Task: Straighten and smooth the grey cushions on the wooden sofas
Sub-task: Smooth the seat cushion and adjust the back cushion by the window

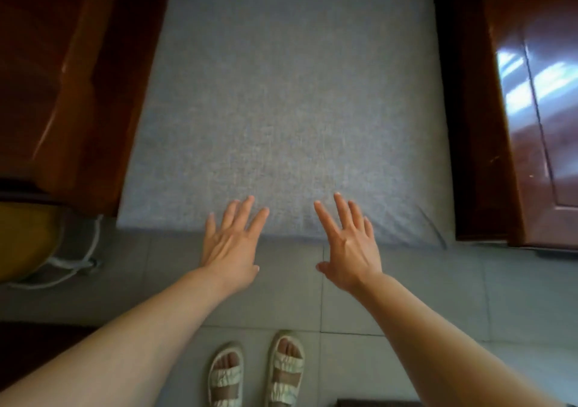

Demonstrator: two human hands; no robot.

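Tiled floor [406, 297]; one grey cushion [287, 100], long axis 12 to 6. Left hand [231, 250], right hand [350, 250] released, fingers spread at 6 edge.

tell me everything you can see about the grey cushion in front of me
The grey cushion is a large, flat rectangular seat pad in woven, heathered blue-grey fabric. It lies level between two glossy reddish-brown wooden armrests, its front edge overhanging toward the tiled floor. Most of the surface looks smooth; a few creases run diagonally near the front right corner. The left hand and right hand reach over its front edge with fingers spread and straight; whether they press the fabric or hover just above it cannot be told.
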